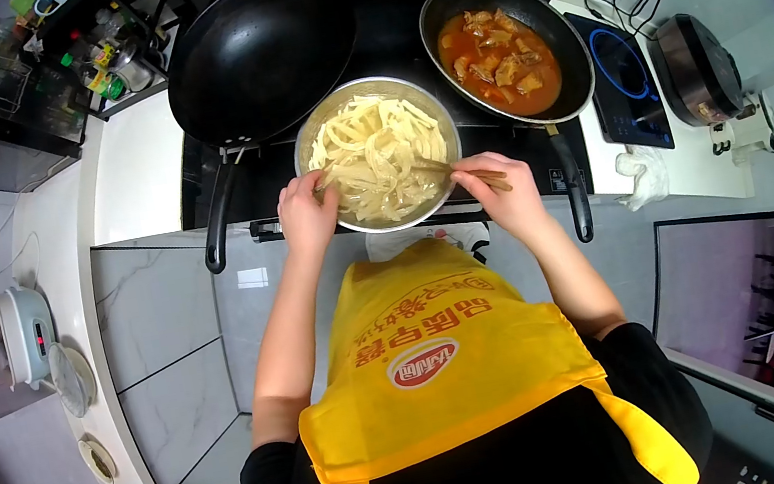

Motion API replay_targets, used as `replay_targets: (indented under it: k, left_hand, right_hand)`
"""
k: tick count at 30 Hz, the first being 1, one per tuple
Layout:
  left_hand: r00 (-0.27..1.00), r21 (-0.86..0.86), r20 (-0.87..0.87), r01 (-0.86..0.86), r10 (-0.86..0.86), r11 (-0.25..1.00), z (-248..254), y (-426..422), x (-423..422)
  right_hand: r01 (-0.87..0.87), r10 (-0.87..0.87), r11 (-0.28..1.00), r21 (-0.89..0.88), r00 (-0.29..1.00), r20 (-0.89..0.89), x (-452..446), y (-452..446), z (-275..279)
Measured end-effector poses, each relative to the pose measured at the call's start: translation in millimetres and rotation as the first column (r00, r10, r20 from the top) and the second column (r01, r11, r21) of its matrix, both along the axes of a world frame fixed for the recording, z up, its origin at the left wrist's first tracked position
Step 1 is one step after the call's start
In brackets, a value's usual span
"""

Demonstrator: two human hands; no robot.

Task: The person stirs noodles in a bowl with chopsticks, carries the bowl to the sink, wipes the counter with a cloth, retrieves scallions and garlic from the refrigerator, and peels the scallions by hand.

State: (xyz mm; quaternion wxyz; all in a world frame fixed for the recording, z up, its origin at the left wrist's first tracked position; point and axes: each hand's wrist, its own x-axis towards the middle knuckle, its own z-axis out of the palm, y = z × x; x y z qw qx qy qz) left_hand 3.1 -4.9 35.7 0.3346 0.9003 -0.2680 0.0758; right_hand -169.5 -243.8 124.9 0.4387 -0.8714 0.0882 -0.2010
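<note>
A metal bowl point(451, 127) full of pale strips point(381, 137) and translucent slices sits at the front edge of the black stove. My left hand point(309, 216) is at the bowl's left rim, its fingers closed over the edge by the slices; what they pinch, if anything, is too small to tell. At the right rim my right hand point(506, 191) grips wooden chopsticks point(433, 166), their tips among the strips. A black wok point(257, 60) is behind the bowl to the left. Behind it to the right, a frying pan point(581, 90) holds meat pieces in red sauce point(500, 62).
The wok's handle point(223, 217) and the pan's handle point(573, 187) jut toward the front. To the right are an induction plate point(623, 83), a rice cooker point(696, 69) and a white cloth point(642, 176). Bottles point(102, 69) stand on a rack at the upper left.
</note>
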Motion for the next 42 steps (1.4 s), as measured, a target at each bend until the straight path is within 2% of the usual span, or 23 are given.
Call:
replay_targets:
  k: [6, 9, 10, 12, 15, 19, 20, 21, 23, 24, 25, 30, 31, 33, 34, 35, 38, 39, 41, 42]
  left_hand:
    - [1.0, -0.06, 0.018, -0.019, 0.02, 0.998, 1, 0, -4]
    - [0.999, -0.059, 0.0, -0.042, 0.042, 0.997, -2, 4, -4]
    - [0.998, -0.044, -0.037, -0.051, 0.05, 0.998, -4, 6, -4]
    - [0.998, -0.088, -0.007, -0.055, 0.055, 0.995, -6, 7, -4]
    - [0.996, -0.138, 0.027, -0.077, 0.081, 0.987, -4, 7, -7]
    - [0.995, -0.14, 0.001, -0.1, 0.101, 0.985, -5, 12, -10]
    - [0.994, -0.142, -0.001, -0.106, 0.107, 0.984, -6, 13, -11]
    - [0.993, -0.172, -0.045, -0.118, 0.112, 0.978, -5, 13, -14]
    - [0.989, -0.205, -0.089, -0.133, 0.117, 0.97, -4, 13, -16]
    - [0.985, -0.208, -0.133, -0.136, 0.11, 0.969, -3, 13, -17]
    - [0.979, -0.211, -0.176, -0.139, 0.102, 0.968, -3, 13, -16]
    - [0.986, -0.203, -0.148, -0.112, 0.082, 0.973, -11, 20, -13]
    - [0.985, -0.196, -0.154, -0.108, 0.078, 0.975, -12, 20, -13]
    - [0.982, -0.208, -0.171, -0.111, 0.076, 0.972, -17, 20, -12]
    - [0.98, -0.221, -0.184, -0.119, 0.078, 0.968, -19, 20, -12]
    - [0.98, -0.222, -0.185, -0.114, 0.073, 0.968, -20, 20, -12]
    - [0.977, -0.196, -0.199, -0.116, 0.076, 0.974, -17, 19, -12]
    - [0.977, -0.2, -0.2, -0.116, 0.075, 0.973, -17, 20, -12]
    - [0.976, -0.204, -0.202, -0.117, 0.076, 0.972, -18, 21, -11]
    - [0.978, -0.207, -0.196, -0.11, 0.069, 0.972, -18, 21, -11]
  right_hand:
    - [0.03, -0.027, 0.999, -0.025, 0.993, 0.118, 7, 6, 10]
    - [-0.003, -0.004, 0.998, 0.056, 0.993, 0.118, 20, 9, -5]
    - [0.057, -0.063, 0.997, 0.048, 0.988, 0.139, 27, 6, -13]
    - [0.21, -0.216, 0.976, 0.052, 0.958, 0.19, 46, -4, -29]
    - [0.347, -0.38, 0.913, 0.214, 0.914, 0.139, 59, -16, -34]
    - [0.467, -0.466, 0.884, 0.015, 0.878, 0.106, 43, -14, -2]
    - [0.458, -0.447, 0.886, -0.069, 0.885, 0.132, 40, -19, -10]
    - [0.453, -0.442, 0.888, -0.071, 0.887, 0.13, 41, -20, -23]
    - [0.39, -0.411, 0.877, 0.281, 0.911, 0.019, 46, -22, -54]
    - [0.392, -0.415, 0.85, 0.352, 0.91, -0.011, 49, -18, -57]
    - [0.373, -0.396, 0.847, 0.379, 0.918, -0.02, 49, -15, -57]
    - [0.341, -0.347, 0.821, 0.458, 0.935, -0.075, 37, -10, -32]
    - [0.338, -0.359, 0.833, 0.438, 0.933, -0.038, 33, -11, -25]
    - [0.396, -0.416, 0.872, 0.287, 0.909, 0.01, 26, -17, -18]
    - [0.396, -0.411, 0.907, 0.141, 0.906, 0.101, 24, -18, -11]
    - [0.401, -0.416, 0.905, 0.14, 0.904, 0.101, 23, -21, -20]
    - [0.437, -0.416, 0.851, 0.292, 0.9, -0.131, 21, -25, -46]
    - [0.437, -0.417, 0.851, 0.292, 0.899, -0.131, 21, -24, -47]
    - [0.424, -0.412, 0.667, 0.613, 0.895, -0.17, 21, -22, -50]
    - [0.399, -0.404, 0.642, 0.655, 0.902, -0.154, 21, -21, -52]
